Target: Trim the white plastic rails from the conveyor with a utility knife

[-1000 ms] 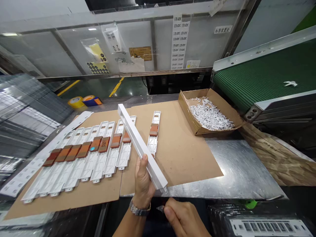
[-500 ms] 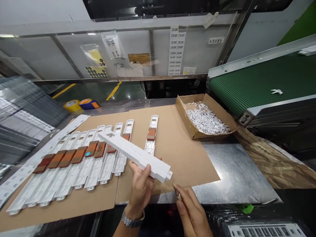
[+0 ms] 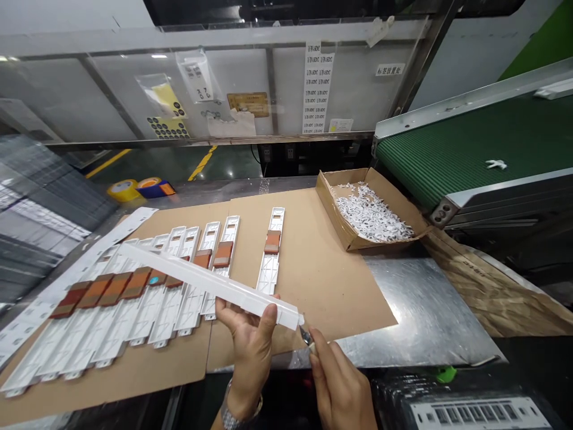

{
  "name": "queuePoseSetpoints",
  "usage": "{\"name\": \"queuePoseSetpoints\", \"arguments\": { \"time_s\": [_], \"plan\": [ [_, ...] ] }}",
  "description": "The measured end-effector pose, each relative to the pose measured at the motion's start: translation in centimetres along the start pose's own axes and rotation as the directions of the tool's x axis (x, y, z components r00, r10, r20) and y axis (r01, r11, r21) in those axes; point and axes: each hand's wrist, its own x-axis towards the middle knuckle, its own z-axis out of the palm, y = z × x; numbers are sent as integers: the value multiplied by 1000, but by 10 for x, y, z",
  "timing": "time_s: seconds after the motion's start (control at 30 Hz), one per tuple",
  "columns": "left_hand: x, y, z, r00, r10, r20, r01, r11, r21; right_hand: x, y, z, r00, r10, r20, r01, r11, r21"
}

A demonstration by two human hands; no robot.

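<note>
My left hand [image 3: 250, 334] grips a long white plastic strip [image 3: 197, 278] near its right end, holding it flat above the cardboard sheets [image 3: 313, 269]. My right hand [image 3: 340, 388] pinches a small metal-tipped tool [image 3: 307, 336] whose tip touches the strip's right end. Below the strip lies a row of several white plastic parts with brown pads [image 3: 134, 286]. One more such part [image 3: 270, 254] lies apart to the right.
An open cardboard box of small white scraps [image 3: 371, 212] sits at the back right beside a green conveyor belt [image 3: 470, 143]. Tape rolls [image 3: 134, 188] lie at the back left. Dark trays [image 3: 40, 221] are stacked on the left. Bare metal tabletop [image 3: 425, 322] shows at the right.
My left hand has turned the white strip from pointing away to lying crosswise to the left. My right hand has risen and brought the tool's tip to the strip's end.
</note>
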Motion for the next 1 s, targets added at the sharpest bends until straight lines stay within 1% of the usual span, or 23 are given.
{"name": "queuePoseSetpoints", "arguments": {
  "time_s": [0.17,0.27,0.37,0.5,0.67,0.77,0.87,1.0],
  "plan": [
    [0,0,1,999,44,-26,-43,998,47,3,-2,1,1000,-14,3,14,1000,-16],
    [1,-3,-1,998,52,-25,-50,997,65,2,-4,2,1000,19,-3,-19,1000,-23],
    [1,-3,-1,998,55,-21,-53,994,95,2,-7,4,998,48,-37,-49,998,-36],
    [-1,1,3,999,42,-29,-39,994,99,3,-9,4,995,56,-86,-61,997,-50],
    [-3,6,6,998,37,-41,-33,995,97,2,-6,1,995,81,-52,-84,995,-58],
    [-4,7,5,998,50,-26,-47,993,105,2,-3,-1,998,62,-32,-64,995,-70],
    [-5,8,6,998,63,-27,-61,995,83,3,-3,-1,1000,15,-26,-17,998,-58],
    [-5,9,8,998,57,-38,-54,996,71,3,-6,1,998,24,-50,-26,999,-31]
  ]
}}
